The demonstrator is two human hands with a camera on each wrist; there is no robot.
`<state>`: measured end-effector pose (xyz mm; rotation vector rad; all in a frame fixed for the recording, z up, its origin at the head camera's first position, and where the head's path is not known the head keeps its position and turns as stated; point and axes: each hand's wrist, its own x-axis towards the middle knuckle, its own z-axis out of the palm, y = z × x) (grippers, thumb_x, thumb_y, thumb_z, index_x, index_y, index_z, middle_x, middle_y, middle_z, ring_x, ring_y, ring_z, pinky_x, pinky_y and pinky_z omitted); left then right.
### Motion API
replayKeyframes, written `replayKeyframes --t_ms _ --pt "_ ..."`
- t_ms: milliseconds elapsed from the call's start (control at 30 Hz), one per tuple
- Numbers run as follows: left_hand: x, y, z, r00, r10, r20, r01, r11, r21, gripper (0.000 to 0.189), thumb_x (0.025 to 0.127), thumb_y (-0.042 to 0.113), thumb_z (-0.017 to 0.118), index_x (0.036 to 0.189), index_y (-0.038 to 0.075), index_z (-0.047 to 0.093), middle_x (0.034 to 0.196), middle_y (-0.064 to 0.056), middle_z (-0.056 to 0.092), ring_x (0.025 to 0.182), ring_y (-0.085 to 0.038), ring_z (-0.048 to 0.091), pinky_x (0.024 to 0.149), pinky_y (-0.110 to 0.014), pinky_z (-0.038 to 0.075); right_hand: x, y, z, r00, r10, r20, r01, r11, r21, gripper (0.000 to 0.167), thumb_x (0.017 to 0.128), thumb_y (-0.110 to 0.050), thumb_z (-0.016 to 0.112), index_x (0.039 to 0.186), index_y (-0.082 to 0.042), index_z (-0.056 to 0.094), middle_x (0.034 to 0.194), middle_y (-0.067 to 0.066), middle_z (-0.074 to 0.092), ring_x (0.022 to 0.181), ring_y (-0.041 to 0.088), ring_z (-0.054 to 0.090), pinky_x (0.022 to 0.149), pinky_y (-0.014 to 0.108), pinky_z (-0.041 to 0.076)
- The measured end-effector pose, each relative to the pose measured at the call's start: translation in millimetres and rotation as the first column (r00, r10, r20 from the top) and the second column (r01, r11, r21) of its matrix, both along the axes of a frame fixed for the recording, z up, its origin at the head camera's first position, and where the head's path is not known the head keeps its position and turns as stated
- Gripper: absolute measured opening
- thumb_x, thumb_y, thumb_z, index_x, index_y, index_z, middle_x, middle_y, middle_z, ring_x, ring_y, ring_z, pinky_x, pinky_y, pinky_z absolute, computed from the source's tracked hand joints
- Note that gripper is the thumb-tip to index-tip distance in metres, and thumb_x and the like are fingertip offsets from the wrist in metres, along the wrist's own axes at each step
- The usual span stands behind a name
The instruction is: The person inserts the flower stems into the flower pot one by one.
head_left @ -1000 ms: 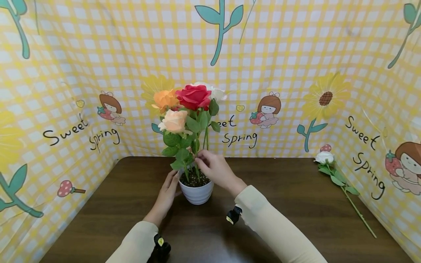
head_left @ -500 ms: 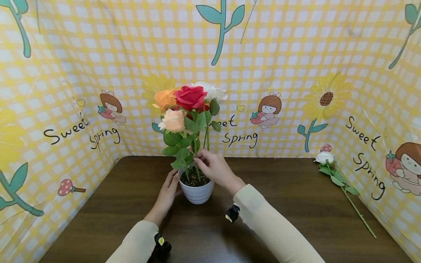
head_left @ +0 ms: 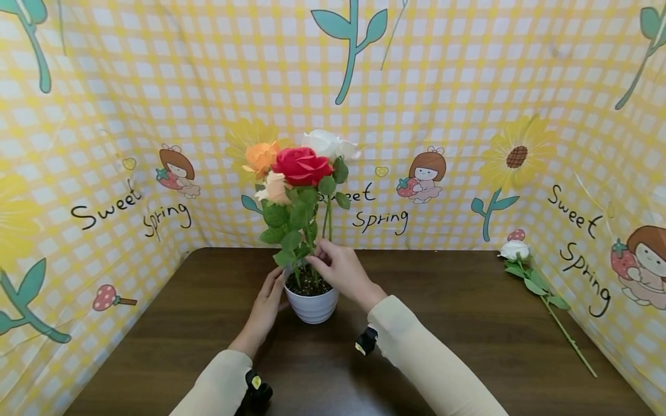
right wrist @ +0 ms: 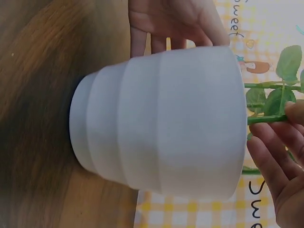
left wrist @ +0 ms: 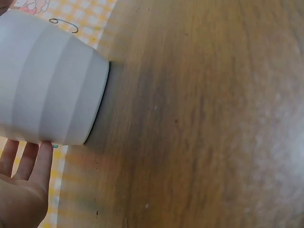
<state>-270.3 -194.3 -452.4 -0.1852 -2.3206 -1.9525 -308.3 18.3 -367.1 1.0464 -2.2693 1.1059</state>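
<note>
A white ribbed flowerpot (head_left: 312, 310) filled with dark soil stands upright on the table. My left hand (head_left: 264, 310) rests on its left side, and the left wrist view shows straight fingers (left wrist: 42, 166) touching the wall. Just above the rim, my right hand (head_left: 346, 271) pinches a green stem (right wrist: 267, 119) between thumb and fingers. That stem appears to lead up to the red rose (head_left: 302, 166), the frontmost bloom. Around it in the pot are an orange rose (head_left: 262, 157), a partly covered peach rose (head_left: 276, 188) and white blooms (head_left: 325, 143) behind.
At the table's right side lies a loose white rose (head_left: 514, 251) with a long leafy stem, beside the cloth wall. Yellow checked cloth (head_left: 458, 86) encloses the dark wooden table (head_left: 442, 346) at the back and both sides.
The red rose has come down and slightly toward me, now overlapping the peach rose. My right hand has dipped a little with its stem, while the left hand stays at the pot.
</note>
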Motion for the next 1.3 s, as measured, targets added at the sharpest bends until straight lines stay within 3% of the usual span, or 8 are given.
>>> replayKeyframes --t_ms 100,300,833,867,1067,1133,1300 --pt "-1.2 -0.1 -1.4 1.000 -0.017 -0.008 0.017 1.000 0.011 0.055 0.108 0.050 0.033 0.156 0.022 0.028 0.161 -0.014 0.024 0.144 -0.035 0.027 0.104 -0.062 0.039 -2.9 3.1 -1.8 1.000 -0.029 -0.008 0.029 1.000 -0.005 0.020 0.096 -0.017 0.071 0.086 -0.015 0.054 0.071 -0.006 0.058 0.059 0.007 0.053 0.052 0.023 0.044" --pt "-3.1 -0.4 -3.2 1.000 0.018 -0.001 -0.018 1.000 -0.011 0.056 0.107 0.052 0.035 0.154 0.021 0.032 0.159 -0.013 0.028 0.142 -0.033 0.031 0.102 -0.058 0.043 -8.6 8.6 -5.1 0.998 -0.058 0.021 0.058 0.998 -0.001 0.025 0.097 -0.019 0.071 0.082 -0.016 0.050 0.069 -0.005 0.054 0.058 0.007 0.049 0.051 0.022 0.041" --pt "-1.2 0.4 -1.5 0.999 0.035 0.001 -0.035 0.999 -0.021 0.055 0.108 0.051 0.035 0.154 0.020 0.033 0.159 -0.013 0.030 0.141 -0.033 0.034 0.100 -0.056 0.046 -5.0 3.0 -6.1 0.999 0.017 -0.050 -0.013 0.998 0.063 0.009 0.096 -0.010 0.070 0.093 -0.009 0.061 0.082 0.000 0.071 0.071 0.006 0.066 0.061 0.019 0.052" --pt "1.6 1.4 2.6 0.999 0.031 0.004 -0.031 0.999 -0.018 0.054 0.109 0.048 0.035 0.154 0.019 0.033 0.159 -0.014 0.030 0.141 -0.034 0.034 0.100 -0.056 0.046 -4.6 2.7 -6.0 0.999 0.014 -0.050 -0.011 0.998 0.070 0.009 0.096 -0.010 0.070 0.093 -0.008 0.062 0.083 0.001 0.071 0.072 0.007 0.067 0.061 0.019 0.052" --pt "5.9 2.5 9.8 1.000 0.015 0.012 -0.015 1.000 0.005 0.053 0.110 0.042 0.034 0.155 0.013 0.030 0.157 -0.020 0.030 0.141 -0.038 0.032 0.101 -0.057 0.044 -0.8 1.1 -4.2 1.000 0.019 -0.008 -0.017 0.992 0.125 0.006 0.100 -0.013 0.064 0.097 -0.009 0.061 0.084 0.002 0.072 0.065 0.004 0.061 0.056 0.020 0.049" --pt "1.3 1.4 2.3 1.000 0.018 0.004 -0.018 1.000 0.004 0.055 0.109 0.046 0.034 0.155 0.015 0.030 0.157 -0.018 0.030 0.141 -0.037 0.032 0.102 -0.058 0.043 0.5 0.7 -4.7 1.000 0.022 0.013 -0.023 0.991 0.128 0.005 0.101 -0.013 0.063 0.100 -0.009 0.061 0.085 0.002 0.073 0.065 0.003 0.061 0.056 0.020 0.049" --pt "1.6 1.7 0.3 1.000 0.022 0.002 -0.022 1.000 -0.012 0.056 0.108 0.049 0.034 0.154 0.016 0.031 0.157 -0.017 0.030 0.141 -0.038 0.033 0.102 -0.057 0.044 2.3 0.3 -7.0 0.998 0.014 0.054 -0.020 0.994 0.110 0.010 0.101 -0.015 0.063 0.107 -0.007 0.065 0.088 0.002 0.073 0.070 0.002 0.063 0.060 0.020 0.051"
